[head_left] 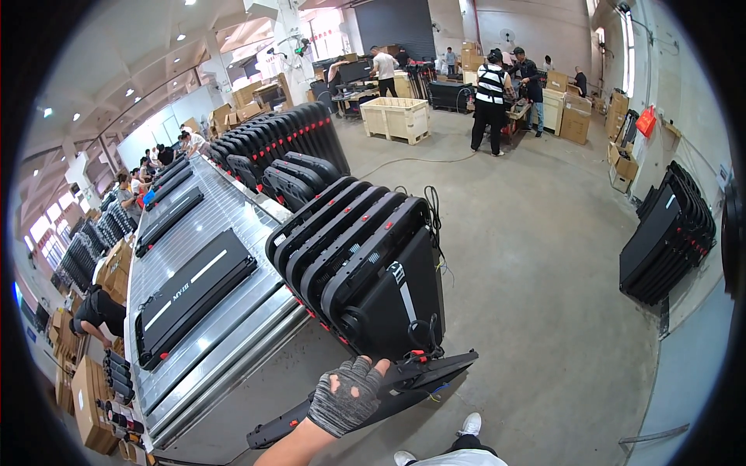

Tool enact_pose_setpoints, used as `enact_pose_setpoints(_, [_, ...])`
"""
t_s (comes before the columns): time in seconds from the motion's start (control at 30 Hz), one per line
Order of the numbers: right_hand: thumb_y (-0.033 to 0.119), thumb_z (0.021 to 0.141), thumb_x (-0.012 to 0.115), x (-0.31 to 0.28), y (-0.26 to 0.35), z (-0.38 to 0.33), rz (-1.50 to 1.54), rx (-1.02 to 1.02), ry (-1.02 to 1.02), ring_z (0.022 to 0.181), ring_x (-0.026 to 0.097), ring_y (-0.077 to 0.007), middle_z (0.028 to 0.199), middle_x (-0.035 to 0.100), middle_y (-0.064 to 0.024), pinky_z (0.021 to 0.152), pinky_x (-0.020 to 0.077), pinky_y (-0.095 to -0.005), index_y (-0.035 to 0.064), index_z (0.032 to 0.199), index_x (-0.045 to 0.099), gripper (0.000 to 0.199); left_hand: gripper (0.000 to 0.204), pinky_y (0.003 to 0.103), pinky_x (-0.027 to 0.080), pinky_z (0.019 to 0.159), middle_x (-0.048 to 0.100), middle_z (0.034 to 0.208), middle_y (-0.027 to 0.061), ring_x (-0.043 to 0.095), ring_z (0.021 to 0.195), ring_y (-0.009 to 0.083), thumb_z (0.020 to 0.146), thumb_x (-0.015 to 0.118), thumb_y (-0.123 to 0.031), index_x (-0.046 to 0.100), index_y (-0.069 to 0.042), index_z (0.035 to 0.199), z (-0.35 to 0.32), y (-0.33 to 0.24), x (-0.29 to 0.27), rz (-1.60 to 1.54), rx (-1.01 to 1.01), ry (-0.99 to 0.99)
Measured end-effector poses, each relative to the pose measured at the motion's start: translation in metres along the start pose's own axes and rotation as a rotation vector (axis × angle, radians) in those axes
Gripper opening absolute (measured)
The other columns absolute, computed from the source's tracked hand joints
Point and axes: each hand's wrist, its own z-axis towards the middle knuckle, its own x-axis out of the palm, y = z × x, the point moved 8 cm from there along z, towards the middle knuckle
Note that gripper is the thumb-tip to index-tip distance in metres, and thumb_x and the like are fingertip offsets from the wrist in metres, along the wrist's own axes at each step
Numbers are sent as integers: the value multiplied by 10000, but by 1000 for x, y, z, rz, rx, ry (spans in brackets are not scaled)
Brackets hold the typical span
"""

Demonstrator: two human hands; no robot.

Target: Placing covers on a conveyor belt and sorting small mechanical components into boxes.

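left hand point(347, 398): gloved, six o'clock, over the black panel point(420, 379); whether pinching, i cannot tell
right hand: outside my view
panel's place: slanting across six o'clock, near standing panels point(392, 299)
conveyor point(224, 200): nine o'clock

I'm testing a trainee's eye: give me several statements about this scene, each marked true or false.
1. The wearer's left hand has a grey knitted glove on. True.
2. Both of the wearer's hands are in view. False: only the left one shows.
3. In the picture, the left hand overlaps a long black panel. True.
4. Flat black rectangular machines lie on the silver metal conveyor. True.
5. The pale wooden open-top crate sits on the conveyor. False: the crate stands on the grey floor.
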Motion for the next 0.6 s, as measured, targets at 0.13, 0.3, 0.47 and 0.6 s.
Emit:
enact_pose_setpoints(0.13, [430, 905, 498, -30, 68, 1, -70, 28, 40, 1016, 612, -290, 1103, 644, -162, 879, 468, -418, 39, 1086, 648, 456, 586, 426, 529, 719, 603, 1091, 146, 635, 928, 303, 656, 702, -106, 605, -110, 1233, -8, -1, 5, -1, -15, 9])
enact_pose_setpoints(0.3, [430, 900, 497, -24, 166, -141, -120, 190, 146, 1051, 611, -302, 1140, 642, -173, 907, 464, -419, 33, 1115, 647, 475, 491, 409, 513, 599, 617, 994, 146, 619, 752, 283, 686, 670, -153, 614, -98, 1171, 9, -5, 9, 78, 101, -95])
enact_pose_setpoints(0.47, [429, 895, 497, 99, -65, -157, -210, 325, 306, 1086, 611, -313, 1176, 640, -185, 936, 461, -420, 27, 1145, 646, 497, 502, 408, 517, 609, 629, 960, 150, 643, 747, 297, 680, 642, -82, 617, -93, 1181, -39, 23, -8, -1, -12, -173])
enact_pose_setpoints(0.6, [429, 891, 496, 160, -157, -201, -250, 425, 390, 1114, 610, -322, 1205, 638, -195, 959, 458, -422, 22, 1169, 646, 514, 500, 428, 502, 654, 637, 948, 163, 649, 801, 347, 688, 600, -43, 604, -89, 1186, -65, 51, -5, -62, -202, -182])
